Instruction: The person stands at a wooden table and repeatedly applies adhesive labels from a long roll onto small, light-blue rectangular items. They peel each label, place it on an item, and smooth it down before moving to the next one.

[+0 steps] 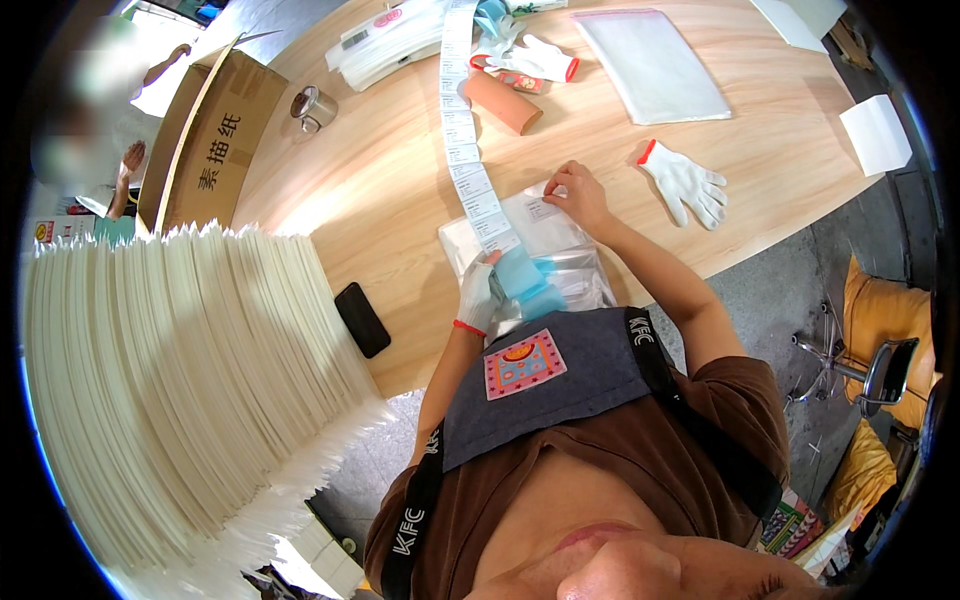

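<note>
A long strip of white printed labels (461,135) runs down the table, and its lower end turns into light-blue backing (528,283). My left hand (479,297), in a white glove with bare fingertips, is closed on the strip near where the blue begins. Under it lies a stack of clear plastic bags (585,262) with white contents, close against my apron. My bare right hand (578,197) rests at the stack's far right corner, thumb and fingers pinched together beside a label (540,207) on the top bag. Whatever is between those fingertips is too small to tell.
A tall stack of white sheets (190,390) and a black phone (362,320) are at left. Beyond stand a metal mug (313,108) and a cardboard box (215,140). A brown roll (503,104), white glove (686,184) and flat clear bags (652,66) lie across the table.
</note>
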Demonstrator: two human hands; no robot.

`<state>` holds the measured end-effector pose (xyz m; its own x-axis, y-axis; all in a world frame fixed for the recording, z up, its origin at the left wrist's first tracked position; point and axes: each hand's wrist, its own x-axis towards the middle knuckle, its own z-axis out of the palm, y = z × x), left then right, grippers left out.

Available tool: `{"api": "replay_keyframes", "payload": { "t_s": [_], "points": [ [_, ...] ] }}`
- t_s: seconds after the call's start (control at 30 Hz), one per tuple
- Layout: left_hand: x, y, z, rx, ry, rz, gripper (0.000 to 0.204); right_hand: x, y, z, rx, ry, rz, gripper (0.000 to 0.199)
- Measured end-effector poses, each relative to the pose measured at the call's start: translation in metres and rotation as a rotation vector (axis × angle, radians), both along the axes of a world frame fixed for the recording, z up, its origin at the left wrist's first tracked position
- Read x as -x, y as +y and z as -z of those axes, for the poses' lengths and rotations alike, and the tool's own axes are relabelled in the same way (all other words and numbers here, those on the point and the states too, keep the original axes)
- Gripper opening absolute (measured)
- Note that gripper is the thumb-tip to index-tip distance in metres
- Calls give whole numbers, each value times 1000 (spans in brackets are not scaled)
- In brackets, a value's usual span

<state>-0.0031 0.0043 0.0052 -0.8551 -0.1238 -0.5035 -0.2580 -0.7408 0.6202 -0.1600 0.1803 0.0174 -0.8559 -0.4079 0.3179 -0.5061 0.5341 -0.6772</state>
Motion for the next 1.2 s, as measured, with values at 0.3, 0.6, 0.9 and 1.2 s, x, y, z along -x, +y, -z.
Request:
{"api": "replay_keyframes", "payload": {
  "t_s": [0.3,0.6,0.9,1.2],
  "points": [
    [0,-1,3,22,-32,7,30,-3,5,-9,353,-502,-89,45],
    [-2,0,-17,59,-84,-5,30,7,13,-4,440,-660,-87,33],
    [4,-7,-70,206,142,-4,28,-61,36,-57,-135,-557,-810,15],
    [4,3,-22,142,109,147,31,-56,11,-50,88,-480,-429,23]
  ]
}}
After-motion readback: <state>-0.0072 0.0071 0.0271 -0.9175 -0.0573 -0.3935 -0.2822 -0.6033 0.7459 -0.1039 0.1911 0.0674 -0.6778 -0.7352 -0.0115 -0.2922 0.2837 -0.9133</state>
